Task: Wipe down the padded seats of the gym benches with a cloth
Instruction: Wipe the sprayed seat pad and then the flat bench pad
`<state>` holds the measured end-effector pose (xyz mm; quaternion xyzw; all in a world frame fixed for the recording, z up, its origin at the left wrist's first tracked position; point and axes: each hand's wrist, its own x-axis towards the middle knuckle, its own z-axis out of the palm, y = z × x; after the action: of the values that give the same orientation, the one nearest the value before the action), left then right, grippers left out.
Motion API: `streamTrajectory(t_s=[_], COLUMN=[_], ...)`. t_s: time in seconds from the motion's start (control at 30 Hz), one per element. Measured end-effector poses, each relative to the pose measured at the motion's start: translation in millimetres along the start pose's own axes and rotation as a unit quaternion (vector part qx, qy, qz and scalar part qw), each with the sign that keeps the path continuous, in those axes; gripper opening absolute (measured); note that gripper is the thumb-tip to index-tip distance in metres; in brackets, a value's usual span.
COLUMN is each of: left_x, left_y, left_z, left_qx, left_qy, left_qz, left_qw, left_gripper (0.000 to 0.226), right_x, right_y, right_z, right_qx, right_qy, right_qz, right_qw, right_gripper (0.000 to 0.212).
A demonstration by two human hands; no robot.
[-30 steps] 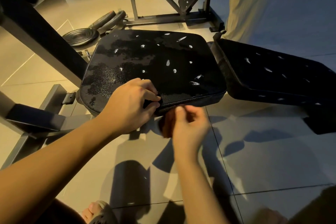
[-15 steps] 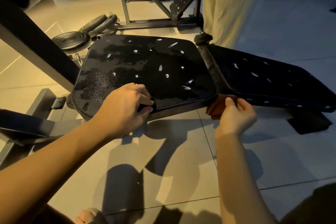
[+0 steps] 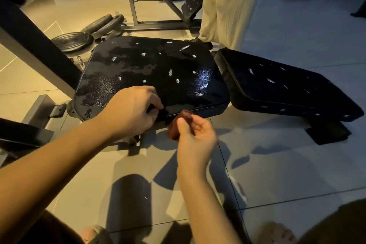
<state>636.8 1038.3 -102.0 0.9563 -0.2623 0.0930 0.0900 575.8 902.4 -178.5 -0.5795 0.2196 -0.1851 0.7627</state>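
A black padded bench seat (image 3: pixel 158 73) lies low in front of me, worn with white tears and wet patches. To its right sits the longer black back pad (image 3: pixel 281 87). My left hand (image 3: pixel 130 111) grips the seat's near edge, fingers curled over the rim. My right hand (image 3: pixel 194 138) holds a reddish-brown cloth (image 3: pixel 178 125) pinched against the seat's front side, just right of my left hand.
Weight plates (image 3: pixel 73 41) lie on the tiled floor at the back left beside a grey metal frame (image 3: pixel 138 22). A person in cream trousers (image 3: pixel 223 6) stands behind the bench. A thick dark beam (image 3: pixel 31 39) slants at left. My sandalled feet show at the bottom.
My right hand slid the cloth along the seat's front edge out to the right corner, then back left beside my left hand. The left hand kept its grip.
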Motion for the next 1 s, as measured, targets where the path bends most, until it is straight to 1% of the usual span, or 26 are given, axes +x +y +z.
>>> streamTrajectory(t_s=[0.1,0.13,0.17,0.2,0.33,0.37,0.4,0.53,0.63,0.7,0.77,0.83,0.93,1.0], left_x=[2,2,3,4,2,1,-1,-6,-11,-14,-18,-22,-26,-27], left_y=[0,0,-1,-2,-4,-5,-6,-19,-29,-36,-42,-46,-43,-40], left_z=[-8,-10,-12,-14,-19,-19,-19,-23,-29,-33,-39,-44,-53,-59], left_qx=[-0.011,-0.015,-0.020,-0.029,-0.061,-0.062,-0.060,-0.045,-0.031,-0.049,-0.127,-0.257,-0.386,-0.434], left_qy=[-0.030,-0.045,-0.057,-0.063,-0.062,-0.060,-0.059,-0.061,-0.071,-0.076,-0.076,-0.088,-0.136,-0.161], left_qz=[0.002,0.002,0.001,-0.002,-0.018,-0.020,-0.023,-0.049,-0.062,-0.081,-0.129,-0.164,-0.152,-0.146], left_qw=[0.999,0.999,0.998,0.998,0.996,0.996,0.996,0.996,0.995,0.993,0.981,0.948,0.900,0.874], left_gripper=[0.034,0.034,0.033,0.032,0.027,0.026,0.026,0.028,0.029,0.027,0.023,0.025,0.042,0.043], right_x=[-23,-26,-22,-16,32,40,45,20,-11,-21,-18,-11,0,7], right_y=[5,4,5,2,-11,-13,-12,1,12,10,1,-13,-40,-62], right_z=[10,10,8,2,-37,-43,-42,-7,14,17,15,13,20,29], right_qx=[0.021,0.017,0.017,0.020,0.033,0.023,0.018,0.017,0.018,0.012,0.029,0.040,0.028,0.022], right_qy=[-0.102,-0.110,-0.094,-0.059,0.106,0.126,0.129,0.073,-0.006,-0.047,-0.074,-0.114,-0.195,-0.228], right_qz=[0.050,0.060,0.063,0.060,0.047,0.047,0.049,0.041,0.043,0.060,0.087,0.101,0.063,0.034], right_qw=[0.993,0.992,0.993,0.996,0.993,0.991,0.990,0.996,0.999,0.997,0.993,0.987,0.978,0.973], right_gripper=[0.021,0.019,0.017,0.016,0.016,0.019,0.021,0.026,0.026,0.024,0.020,0.018,0.019,0.019])
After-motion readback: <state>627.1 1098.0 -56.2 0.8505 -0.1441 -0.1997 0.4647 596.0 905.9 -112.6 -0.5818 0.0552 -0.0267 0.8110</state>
